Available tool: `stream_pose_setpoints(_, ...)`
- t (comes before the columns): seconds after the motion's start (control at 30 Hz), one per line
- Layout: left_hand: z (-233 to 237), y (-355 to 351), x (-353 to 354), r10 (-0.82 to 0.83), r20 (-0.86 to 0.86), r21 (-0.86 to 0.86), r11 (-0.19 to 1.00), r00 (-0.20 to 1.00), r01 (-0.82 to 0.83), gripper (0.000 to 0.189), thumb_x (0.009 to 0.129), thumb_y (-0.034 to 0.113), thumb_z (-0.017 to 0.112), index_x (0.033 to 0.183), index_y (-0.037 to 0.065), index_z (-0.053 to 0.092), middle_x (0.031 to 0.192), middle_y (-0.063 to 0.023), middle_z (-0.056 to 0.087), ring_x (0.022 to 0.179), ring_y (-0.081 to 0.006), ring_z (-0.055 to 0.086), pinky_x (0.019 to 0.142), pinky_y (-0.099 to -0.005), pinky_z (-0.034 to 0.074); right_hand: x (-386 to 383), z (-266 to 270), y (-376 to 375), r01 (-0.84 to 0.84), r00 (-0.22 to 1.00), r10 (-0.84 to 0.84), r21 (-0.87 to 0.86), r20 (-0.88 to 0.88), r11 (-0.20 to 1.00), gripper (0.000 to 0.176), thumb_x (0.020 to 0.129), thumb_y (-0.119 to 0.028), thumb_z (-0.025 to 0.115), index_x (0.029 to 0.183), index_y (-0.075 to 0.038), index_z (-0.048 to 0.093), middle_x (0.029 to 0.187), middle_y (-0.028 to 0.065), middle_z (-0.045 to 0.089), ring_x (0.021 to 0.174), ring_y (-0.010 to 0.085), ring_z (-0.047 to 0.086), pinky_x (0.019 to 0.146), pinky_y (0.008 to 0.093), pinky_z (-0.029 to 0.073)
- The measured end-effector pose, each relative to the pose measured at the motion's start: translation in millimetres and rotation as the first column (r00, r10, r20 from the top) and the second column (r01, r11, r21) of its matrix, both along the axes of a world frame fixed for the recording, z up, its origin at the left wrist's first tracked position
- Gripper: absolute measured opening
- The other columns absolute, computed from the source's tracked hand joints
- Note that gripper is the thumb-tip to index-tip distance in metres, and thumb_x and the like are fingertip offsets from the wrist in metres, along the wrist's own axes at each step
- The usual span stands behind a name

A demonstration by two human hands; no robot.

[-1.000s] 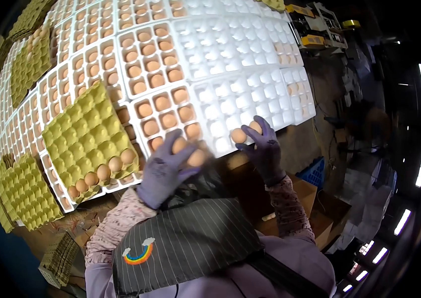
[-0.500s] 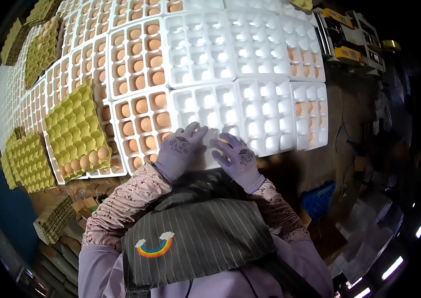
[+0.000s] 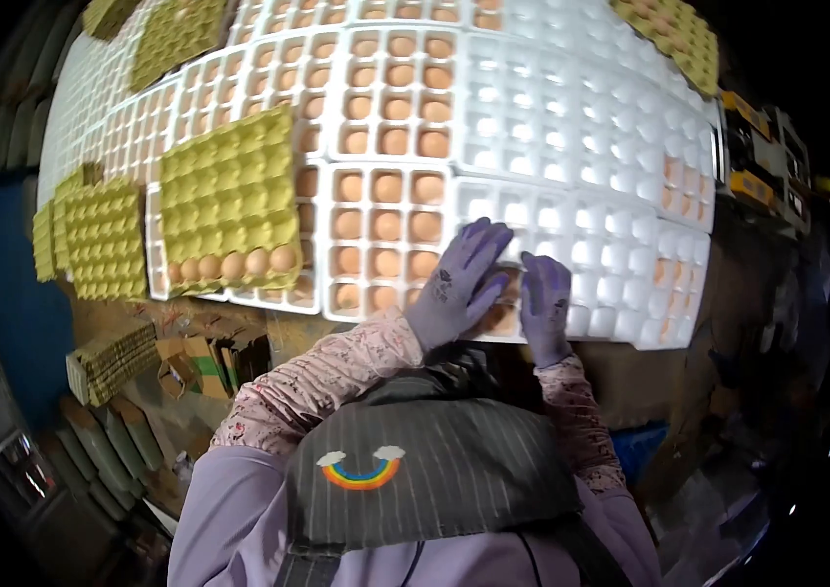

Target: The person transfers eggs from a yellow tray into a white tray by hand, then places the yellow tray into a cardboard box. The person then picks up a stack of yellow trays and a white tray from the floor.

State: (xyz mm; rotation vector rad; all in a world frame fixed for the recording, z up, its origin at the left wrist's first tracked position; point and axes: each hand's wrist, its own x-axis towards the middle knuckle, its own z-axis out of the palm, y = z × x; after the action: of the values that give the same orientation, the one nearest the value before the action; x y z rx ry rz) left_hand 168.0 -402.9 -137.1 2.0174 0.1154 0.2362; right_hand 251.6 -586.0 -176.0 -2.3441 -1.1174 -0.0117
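My left hand (image 3: 462, 284), in a lilac glove with dark print, is over the near left part of a white foam egg tray (image 3: 493, 201). Its fingers are stretched out, with the thumb apart. My right hand (image 3: 545, 305), gloved alike, is over the same tray, fingers extended and slightly bent. Between the hands, brown egg-like shapes (image 3: 505, 311) show in the near cells, partly hidden by the fingers. Neither hand visibly grips anything. Left of this tray, a foam tray (image 3: 368, 245) holds brown eggs (image 3: 387, 225) in its cells.
A yellow-green pulp tray (image 3: 229, 186) with a row of eggs (image 3: 232, 265) lies on foam trays at left. More pulp trays (image 3: 107, 240) lie farther left. Foam trays cover the table. Another pulp tray (image 3: 674, 39) and a yellow-and-grey machine (image 3: 762, 157) are at far right.
The view has swung, so the trays appear farther right. Both hands have stayed over the same foam tray, and brown egg-like shapes now show between them.
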Motion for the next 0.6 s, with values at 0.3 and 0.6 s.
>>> stream_pose_setpoints(0.3, 35, 230, -214, 0.659, 0.062, 0.423, 0.663, 0.749, -0.618, 0.04, 0.086, 0.001, 0.065, 0.125, 0.007, 0.063, 0.126, -0.0143, 0.063, 0.125, -0.0346, 0.055, 0.108, -0.044, 0.044, -76, 76, 158, -0.061, 0.803, 0.162, 0.19, -0.574, 0.98, 0.032, 0.087, -0.006, 0.071, 0.117, -0.003, 0.064, 0.116, 0.0137, 0.061, 0.108, 0.0272, 0.058, 0.086, 0.0338, 0.05)
stream_pose_setpoints(0.6, 24, 359, -305, 0.304, -0.243, 0.714, 0.699, 0.921, -0.042, 0.045, 0.087, 0.014, 0.071, 0.131, 0.013, 0.06, 0.13, -0.0074, 0.061, 0.128, -0.0334, 0.05, 0.108, -0.0426, 0.041, -120, 49, 274, -0.519, 0.855, 0.518, -0.104, -0.033, 0.849, 0.042, 0.086, -0.023, 0.069, 0.126, -0.012, 0.061, 0.118, 0.0107, 0.06, 0.114, 0.0284, 0.056, 0.103, 0.0401, 0.044)
